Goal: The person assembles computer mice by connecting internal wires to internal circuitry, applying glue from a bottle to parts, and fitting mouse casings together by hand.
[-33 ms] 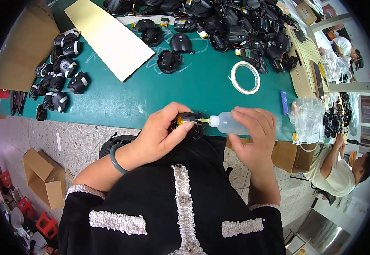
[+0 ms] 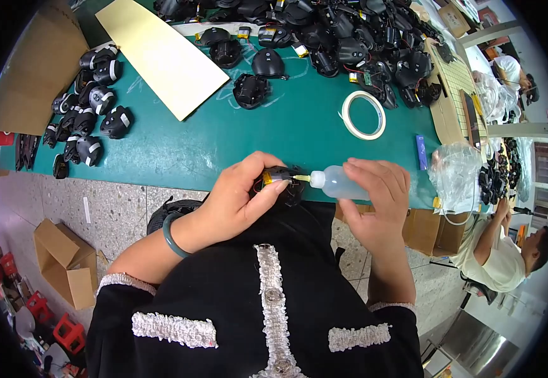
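Black plastic housing (image 2: 294, 194): held at the bench's front edge; looks light and stiff, best gripped by its shell.
Flat gold-and-silver battery (image 2: 268, 178): on the housing; probably fragile, avoid pressing.
Left hand (image 2: 239, 195): closed around the housing, thumb at the battery.
Right hand (image 2: 378, 195): curled around the translucent plastic squeeze bottle (image 2: 340, 183); likely soft; nozzle contact unclear.
Green-topped bench (image 2: 179, 151): carries a cream tape roll (image 2: 348, 119) beyond.
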### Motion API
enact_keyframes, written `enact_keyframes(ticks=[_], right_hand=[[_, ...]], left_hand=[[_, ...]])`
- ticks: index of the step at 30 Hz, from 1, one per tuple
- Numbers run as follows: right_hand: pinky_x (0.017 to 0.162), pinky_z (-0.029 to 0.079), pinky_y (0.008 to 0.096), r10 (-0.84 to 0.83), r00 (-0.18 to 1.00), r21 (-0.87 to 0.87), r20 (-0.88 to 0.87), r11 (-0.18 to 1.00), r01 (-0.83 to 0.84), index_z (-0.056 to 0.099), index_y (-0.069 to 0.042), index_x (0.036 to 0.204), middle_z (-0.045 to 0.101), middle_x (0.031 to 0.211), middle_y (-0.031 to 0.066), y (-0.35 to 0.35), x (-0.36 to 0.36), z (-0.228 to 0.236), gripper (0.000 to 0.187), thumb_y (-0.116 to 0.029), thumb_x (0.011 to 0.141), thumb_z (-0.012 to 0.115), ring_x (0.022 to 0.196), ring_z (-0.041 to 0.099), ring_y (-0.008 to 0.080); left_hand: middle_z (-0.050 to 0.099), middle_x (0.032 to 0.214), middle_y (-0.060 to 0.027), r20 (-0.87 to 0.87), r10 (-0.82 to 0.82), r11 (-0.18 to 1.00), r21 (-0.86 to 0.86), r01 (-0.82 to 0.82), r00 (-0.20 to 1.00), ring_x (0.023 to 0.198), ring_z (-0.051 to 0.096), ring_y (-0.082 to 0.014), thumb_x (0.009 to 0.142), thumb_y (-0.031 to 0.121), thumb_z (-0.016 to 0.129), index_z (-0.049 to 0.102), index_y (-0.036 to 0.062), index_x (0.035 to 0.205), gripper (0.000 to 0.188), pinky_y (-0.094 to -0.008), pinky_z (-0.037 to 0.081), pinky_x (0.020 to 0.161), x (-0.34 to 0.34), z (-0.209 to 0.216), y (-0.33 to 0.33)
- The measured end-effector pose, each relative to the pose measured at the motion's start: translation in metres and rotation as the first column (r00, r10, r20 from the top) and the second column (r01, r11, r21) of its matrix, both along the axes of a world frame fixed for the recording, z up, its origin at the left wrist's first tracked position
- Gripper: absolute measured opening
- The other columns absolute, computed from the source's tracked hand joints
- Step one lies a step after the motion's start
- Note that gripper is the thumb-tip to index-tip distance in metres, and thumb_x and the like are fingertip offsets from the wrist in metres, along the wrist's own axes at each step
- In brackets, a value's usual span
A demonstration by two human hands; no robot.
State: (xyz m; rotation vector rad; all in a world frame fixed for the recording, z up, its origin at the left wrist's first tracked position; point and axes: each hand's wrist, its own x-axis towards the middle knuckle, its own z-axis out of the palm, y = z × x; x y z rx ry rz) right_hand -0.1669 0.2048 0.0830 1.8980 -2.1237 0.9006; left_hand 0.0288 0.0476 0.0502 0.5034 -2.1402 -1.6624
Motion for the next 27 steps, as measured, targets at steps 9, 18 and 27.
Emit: enact_keyframes(ticks=[9, 18, 27], right_hand=[[0.088, 0.041, 0.0379, -0.033, 0.997, 0.015, -0.066, 0.999, 0.034, 0.07, -0.016, 0.107, 0.066, 0.108, -0.0016, 0.0002, 0.0023, 0.0017, 0.048, -0.005, 0.061, 0.077, 0.094, 0.061, 0.0206], [0.087, 0.041, 0.0374, -0.05, 0.989, 0.015, -0.141, 0.999, 0.053, 0.071, -0.016, 0.106, 0.065, 0.106, -0.002, 0.0011, 0.0043, 0.0021, 0.048, -0.003, 0.06, 0.076, 0.093, 0.061, 0.0199], [0.086, 0.041, 0.0374, -0.042, 0.988, 0.012, -0.151, 0.999, 0.045, 0.071, -0.016, 0.106, 0.065, 0.105, -0.0022, 0.001, 0.0047, 0.0049, 0.049, -0.002, 0.059, 0.075, 0.093, 0.06, 0.02]], left_hand=[[0.063, 0.085, -0.0139, 0.015, 0.0, 0.999, -0.045, 0.001, 1.0, 0.072, 0.063, -0.0267, 0.095, 0.014, 0.063, 0.056, 0.0, 0.108, 0.021, -0.0343, 0.049, 0.065, -0.0019, -0.0009, 0.0002], [0.063, 0.086, -0.014, 0.03, 0.004, 0.999, -0.051, -0.002, 1.0, 0.072, 0.063, -0.0275, 0.096, 0.016, 0.063, 0.056, -0.0001, 0.109, 0.022, -0.0348, 0.049, 0.065, -0.0034, -0.0032, 0.0004], [0.063, 0.084, -0.0138, 0.032, 0.009, 0.999, -0.053, -0.007, 0.999, 0.071, 0.063, -0.0263, 0.097, 0.018, 0.062, 0.055, -0.0001, 0.109, 0.023, -0.0341, 0.049, 0.064, -0.0023, -0.0051, -0.0001]])
